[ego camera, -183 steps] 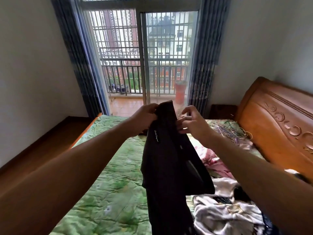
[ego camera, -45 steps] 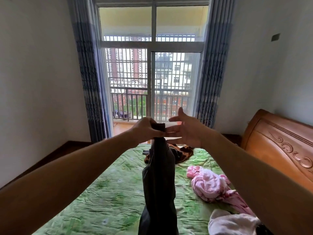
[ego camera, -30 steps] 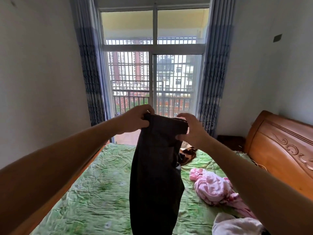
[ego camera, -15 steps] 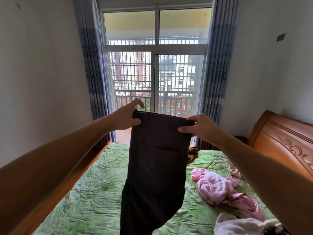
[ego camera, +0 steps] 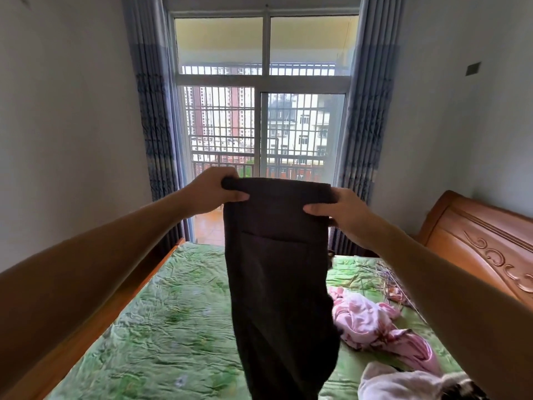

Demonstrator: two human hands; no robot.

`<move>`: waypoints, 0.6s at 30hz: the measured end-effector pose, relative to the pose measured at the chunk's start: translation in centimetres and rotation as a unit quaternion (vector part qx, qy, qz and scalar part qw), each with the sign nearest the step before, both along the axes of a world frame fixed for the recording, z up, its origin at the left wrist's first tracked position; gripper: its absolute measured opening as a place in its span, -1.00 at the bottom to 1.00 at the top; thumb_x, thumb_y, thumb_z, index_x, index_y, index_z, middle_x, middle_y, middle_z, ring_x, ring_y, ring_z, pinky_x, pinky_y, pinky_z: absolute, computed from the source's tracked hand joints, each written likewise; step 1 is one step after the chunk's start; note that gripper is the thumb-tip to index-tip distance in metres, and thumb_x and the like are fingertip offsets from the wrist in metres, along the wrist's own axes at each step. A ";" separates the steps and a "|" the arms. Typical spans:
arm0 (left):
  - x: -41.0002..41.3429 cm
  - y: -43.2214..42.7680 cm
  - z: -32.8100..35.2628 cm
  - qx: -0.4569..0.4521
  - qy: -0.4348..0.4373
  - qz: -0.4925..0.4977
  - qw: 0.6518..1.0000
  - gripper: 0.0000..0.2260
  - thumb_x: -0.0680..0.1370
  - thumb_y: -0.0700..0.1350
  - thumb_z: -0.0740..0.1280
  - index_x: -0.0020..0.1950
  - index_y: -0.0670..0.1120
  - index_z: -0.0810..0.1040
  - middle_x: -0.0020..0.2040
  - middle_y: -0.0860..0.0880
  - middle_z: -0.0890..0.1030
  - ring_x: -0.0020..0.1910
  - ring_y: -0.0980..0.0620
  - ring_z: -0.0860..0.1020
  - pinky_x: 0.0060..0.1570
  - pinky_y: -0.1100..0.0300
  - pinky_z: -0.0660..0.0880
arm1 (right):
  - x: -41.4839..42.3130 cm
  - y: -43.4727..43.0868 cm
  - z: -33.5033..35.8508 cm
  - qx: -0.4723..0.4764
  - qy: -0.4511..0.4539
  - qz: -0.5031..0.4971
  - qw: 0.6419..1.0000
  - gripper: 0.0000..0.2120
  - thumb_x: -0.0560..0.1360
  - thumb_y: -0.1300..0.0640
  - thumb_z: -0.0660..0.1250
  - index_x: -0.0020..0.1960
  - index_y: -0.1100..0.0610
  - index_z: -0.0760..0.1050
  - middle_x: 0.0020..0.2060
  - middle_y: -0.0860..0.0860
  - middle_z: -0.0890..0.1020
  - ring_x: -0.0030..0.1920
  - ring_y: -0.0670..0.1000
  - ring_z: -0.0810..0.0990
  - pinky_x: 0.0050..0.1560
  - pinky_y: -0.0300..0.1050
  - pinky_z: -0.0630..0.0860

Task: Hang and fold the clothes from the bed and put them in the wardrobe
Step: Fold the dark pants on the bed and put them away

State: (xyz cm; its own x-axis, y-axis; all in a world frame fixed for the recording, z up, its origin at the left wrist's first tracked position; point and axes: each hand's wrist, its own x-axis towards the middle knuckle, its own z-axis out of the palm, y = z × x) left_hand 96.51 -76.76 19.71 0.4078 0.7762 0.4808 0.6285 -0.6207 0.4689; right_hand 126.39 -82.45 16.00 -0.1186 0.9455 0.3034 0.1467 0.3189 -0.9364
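Observation:
A pair of dark trousers (ego camera: 279, 284) hangs in the air over the bed (ego camera: 161, 336), held up by its waistband. My left hand (ego camera: 212, 193) grips the waistband's left end, and my right hand (ego camera: 340, 212) grips its right end, with the band stretched flat between them. The legs drop out of view at the bottom edge. A crumpled pink garment (ego camera: 375, 324) lies on the green bedspread to the right of the trousers. A white garment (ego camera: 403, 382) lies at the lower right corner.
A carved wooden headboard (ego camera: 484, 243) stands along the right. Behind the bed a glass balcony door (ego camera: 300, 134) sits between blue curtains (ego camera: 153, 116). Thin stalks (ego camera: 383, 278) lie on the bedspread near the headboard. The bed's wooden side rail (ego camera: 95, 330) runs on the left.
My hands have drawn apart along the waistband, so the bunched trousers now hang spread out flat. The hands have also come a little lower.

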 end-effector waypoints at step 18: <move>5.2 -0.5 8.2 0.065 0.188 -0.062 0.978 -0.73 0.41 0.02 0.56 0.00 -0.07 0.64 -0.15 0.09 0.64 -0.19 0.21 0.58 -0.13 0.18 0.49 | 1.1 0.3 -5.5 -0.040 -0.256 -0.027 0.965 -0.76 0.36 0.26 0.59 -0.02 0.09 0.65 -0.14 -0.06 0.72 -0.11 -0.08 0.69 0.12 -0.05 0.63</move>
